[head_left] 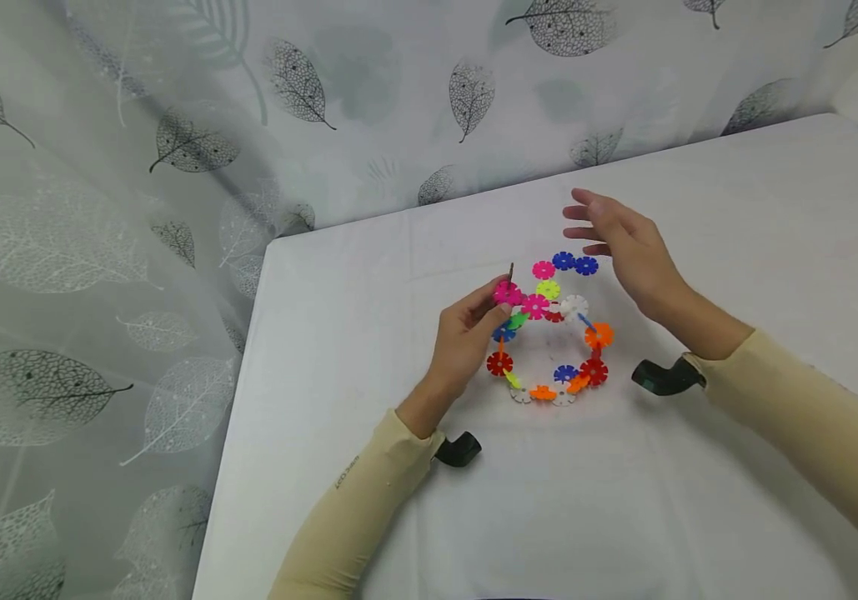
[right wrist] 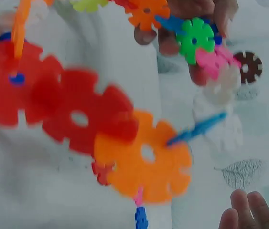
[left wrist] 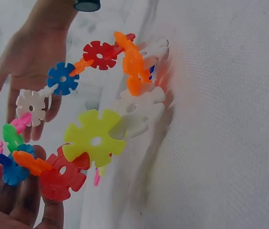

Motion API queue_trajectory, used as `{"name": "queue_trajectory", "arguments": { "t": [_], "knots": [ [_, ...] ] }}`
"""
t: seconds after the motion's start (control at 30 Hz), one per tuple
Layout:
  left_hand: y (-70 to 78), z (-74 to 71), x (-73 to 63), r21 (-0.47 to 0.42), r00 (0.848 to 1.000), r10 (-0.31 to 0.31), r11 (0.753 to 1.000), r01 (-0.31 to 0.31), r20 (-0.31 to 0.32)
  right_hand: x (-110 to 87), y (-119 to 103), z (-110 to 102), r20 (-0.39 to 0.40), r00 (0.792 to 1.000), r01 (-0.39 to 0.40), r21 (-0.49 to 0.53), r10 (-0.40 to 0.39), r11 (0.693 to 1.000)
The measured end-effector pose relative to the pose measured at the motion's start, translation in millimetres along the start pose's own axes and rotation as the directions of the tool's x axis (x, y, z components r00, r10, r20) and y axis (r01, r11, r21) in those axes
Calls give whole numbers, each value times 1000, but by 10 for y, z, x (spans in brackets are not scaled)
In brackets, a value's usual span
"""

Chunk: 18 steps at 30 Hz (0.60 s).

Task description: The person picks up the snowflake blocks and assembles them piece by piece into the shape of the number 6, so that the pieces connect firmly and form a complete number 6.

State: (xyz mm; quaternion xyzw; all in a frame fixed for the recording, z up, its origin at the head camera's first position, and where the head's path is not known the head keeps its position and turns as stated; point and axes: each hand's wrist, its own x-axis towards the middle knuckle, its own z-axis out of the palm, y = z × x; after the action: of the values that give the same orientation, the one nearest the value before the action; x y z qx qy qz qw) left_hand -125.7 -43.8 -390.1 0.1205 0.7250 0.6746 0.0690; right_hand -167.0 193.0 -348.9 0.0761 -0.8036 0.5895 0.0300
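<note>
My left hand [head_left: 466, 342] pinches a ring of interlocking plastic flower discs [head_left: 594, 372] at its upper left, with the thumb on a pink disc [head_left: 508, 293]. The ring is joined from red, orange, white, blue, green and yellow pieces. A dark brown disc [right wrist: 248, 67] sticks out near the held spot. Behind the ring, pink and blue discs [head_left: 564, 261] trail off past a yellow one [head_left: 548, 289]. My right hand [head_left: 634, 250] hovers to the right, fingers extended and holding nothing. In the left wrist view, a yellow disc [left wrist: 95, 138] sits close to the white cloth.
A white cloth [head_left: 323, 358] covers the table. Leaf-printed curtains [head_left: 398, 100] hang along the back and left of it. Dark curved devices stick out at the left cuff [head_left: 459, 450] and the right cuff [head_left: 669, 377].
</note>
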Motion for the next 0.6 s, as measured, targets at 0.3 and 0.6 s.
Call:
{"name": "queue_trajectory", "arguments": {
  "t": [0.3, 0.6],
  "knots": [
    [-24, -34, 8, -36, 1000, 3, 999, -4, -27, 80, 155, -150, -73, 995, -70, 16, 71, 997],
    [-38, -54, -4, -74, 998, 60, 995, -61, -12, 221, 444, -263, -121, 962, -252, -46, 245, 967]
  ]
}}
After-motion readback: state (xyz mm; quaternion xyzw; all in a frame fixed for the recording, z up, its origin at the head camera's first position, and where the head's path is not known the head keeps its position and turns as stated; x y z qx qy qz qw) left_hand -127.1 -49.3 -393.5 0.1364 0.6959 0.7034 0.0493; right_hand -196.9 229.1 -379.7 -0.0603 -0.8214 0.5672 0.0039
